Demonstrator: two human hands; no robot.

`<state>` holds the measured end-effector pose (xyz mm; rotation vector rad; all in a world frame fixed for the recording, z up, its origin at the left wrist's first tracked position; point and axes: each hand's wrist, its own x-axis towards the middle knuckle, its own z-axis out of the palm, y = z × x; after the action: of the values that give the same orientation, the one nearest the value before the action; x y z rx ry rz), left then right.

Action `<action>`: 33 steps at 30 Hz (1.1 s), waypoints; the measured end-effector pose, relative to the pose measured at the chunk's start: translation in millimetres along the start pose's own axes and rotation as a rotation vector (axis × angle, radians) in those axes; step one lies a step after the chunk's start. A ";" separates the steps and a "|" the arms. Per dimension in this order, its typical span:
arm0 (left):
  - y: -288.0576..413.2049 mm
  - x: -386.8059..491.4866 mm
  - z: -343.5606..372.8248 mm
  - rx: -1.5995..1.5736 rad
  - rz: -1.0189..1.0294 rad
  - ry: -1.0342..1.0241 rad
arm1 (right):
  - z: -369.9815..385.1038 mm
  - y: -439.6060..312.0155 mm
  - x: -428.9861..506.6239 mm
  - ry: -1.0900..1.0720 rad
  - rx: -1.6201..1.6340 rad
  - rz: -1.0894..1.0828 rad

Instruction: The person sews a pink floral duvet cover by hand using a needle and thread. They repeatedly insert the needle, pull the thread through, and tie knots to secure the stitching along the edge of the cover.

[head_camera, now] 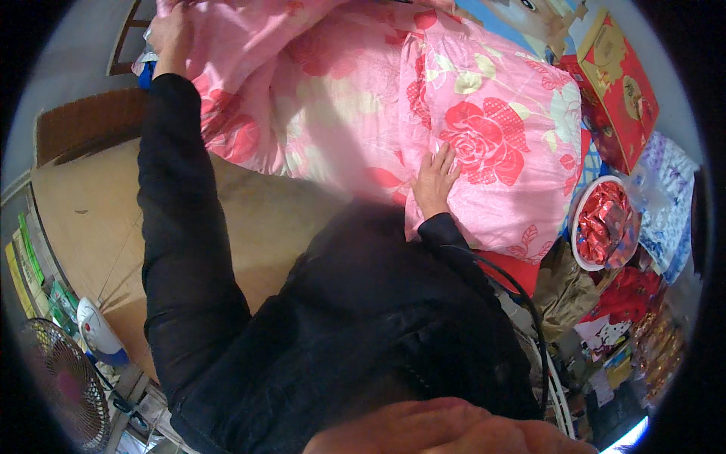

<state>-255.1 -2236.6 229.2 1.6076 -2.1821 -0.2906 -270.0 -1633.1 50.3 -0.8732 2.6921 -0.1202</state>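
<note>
A pink quilt (340, 96) with red roses and pale leaves spreads across the bed before me. At the upper left, my left hand (170, 35) grips the quilt's raised edge, its fingertips partly lost in the folds. On the right lies a pillow (499, 130) in matching pink floral fabric, with one large red rose on it. My right hand (435, 177) presses down near the pillow's left side, fingers apart and holding nothing.
A tan bed board (91, 198) shows at left, near an electric fan (68, 380). To the right stand a red and gold box (621, 91) and a white-rimmed tub of red foil wrappers (604, 224). A black cable (530, 301) runs beside my right arm.
</note>
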 end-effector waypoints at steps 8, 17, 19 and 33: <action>-82.7 22.6 9.2 -0.067 -0.423 0.033 | -51.2 47.0 3.7 0.201 0.285 -0.014; -44.9 -86.4 83.2 -0.065 0.550 0.277 | -57.9 78.5 -2.6 0.169 0.473 0.099; 25.5 -191.4 77.4 -0.349 0.418 -0.190 | -56.3 92.4 -13.3 0.208 0.480 0.160; 159.4 -433.9 118.9 -1.124 0.051 -1.376 | -186.1 145.9 -121.3 0.228 1.882 0.494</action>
<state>-337.1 -1784.8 99.0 0.5936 -1.8866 -2.5805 -317.0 -1446.7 233.7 0.4192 1.5509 -2.0991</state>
